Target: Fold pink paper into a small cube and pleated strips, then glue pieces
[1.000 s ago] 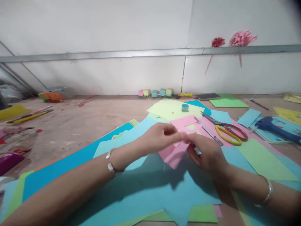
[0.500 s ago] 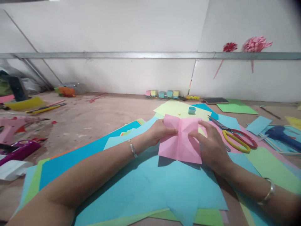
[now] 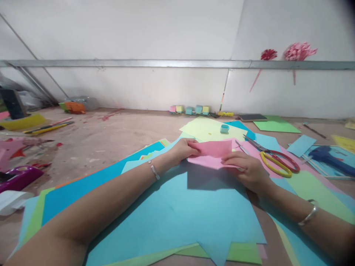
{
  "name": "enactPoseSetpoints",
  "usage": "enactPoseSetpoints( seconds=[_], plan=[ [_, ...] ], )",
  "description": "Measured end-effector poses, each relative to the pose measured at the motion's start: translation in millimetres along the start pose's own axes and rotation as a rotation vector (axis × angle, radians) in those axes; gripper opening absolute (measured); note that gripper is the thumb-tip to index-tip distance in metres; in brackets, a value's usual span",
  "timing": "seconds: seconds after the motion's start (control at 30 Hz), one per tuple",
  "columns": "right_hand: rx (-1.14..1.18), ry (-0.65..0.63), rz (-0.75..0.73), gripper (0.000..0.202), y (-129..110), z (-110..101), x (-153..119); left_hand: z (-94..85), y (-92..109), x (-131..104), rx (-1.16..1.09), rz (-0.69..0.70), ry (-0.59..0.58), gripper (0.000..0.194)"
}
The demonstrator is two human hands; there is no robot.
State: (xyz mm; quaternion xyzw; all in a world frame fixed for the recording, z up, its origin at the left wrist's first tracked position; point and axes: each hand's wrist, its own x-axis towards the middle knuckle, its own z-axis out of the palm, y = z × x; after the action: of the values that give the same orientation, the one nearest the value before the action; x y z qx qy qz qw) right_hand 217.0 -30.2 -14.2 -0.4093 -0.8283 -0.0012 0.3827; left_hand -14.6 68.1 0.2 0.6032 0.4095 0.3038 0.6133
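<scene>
A creased sheet of pink paper is held between both hands, raised a little over a light blue sheet, and its shadow falls there. The paper is bent across its width, the far part tipped up. My left hand pinches its left edge, with the fingertips partly hidden behind it. On the other side my right hand grips the lower right edge between thumb and fingers. Scissors with red and yellow handles lie just right of that hand.
Stacked coloured sheets spread under my arms. A teal pencil sharpener-like piece sits on pale yellow paper. A blue glue gun lies at right. A purple tool and a pink glue gun are at left. Small paper blocks line the wall.
The pink paper was spread nearly flat facing me; now it is bent across its width and looks shorter. My right hand has moved down along its edge. The view has shifted slightly.
</scene>
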Motion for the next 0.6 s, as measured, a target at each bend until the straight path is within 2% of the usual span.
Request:
enactPoseSetpoints(
  seconds=[0.1, 0.3, 0.47, 0.53, 0.6],
  plan=[
    [0.02, 0.126, 0.201, 0.011, -1.5, 0.0, 0.9, 0.2, 0.0, -2.9, 0.047, 0.054, -0.077, 0.019],
    [0.206, 0.162, 0.411, 0.011, -6.7, 2.9, 2.6, 5.9, 4.5, -10.4, 0.115, 0.141, -0.189, 0.024],
    [0.171, 0.194, 0.441, 0.008, -7.7, 3.8, 3.6, 2.0, 15.7, -11.3, 0.026, 0.153, -0.131, 0.031],
    [0.14, 0.185, 0.427, 0.008, -7.0, 3.5, 3.2, 0.7, 20.1, -12.0, 0.111, 0.19, -0.11, 0.042],
    [0.118, 0.186, 0.414, 0.007, -6.6, 3.1, 2.8, 1.2, 21.5, -12.0, 0.296, 0.251, -0.077, 0.043]
  ],
)
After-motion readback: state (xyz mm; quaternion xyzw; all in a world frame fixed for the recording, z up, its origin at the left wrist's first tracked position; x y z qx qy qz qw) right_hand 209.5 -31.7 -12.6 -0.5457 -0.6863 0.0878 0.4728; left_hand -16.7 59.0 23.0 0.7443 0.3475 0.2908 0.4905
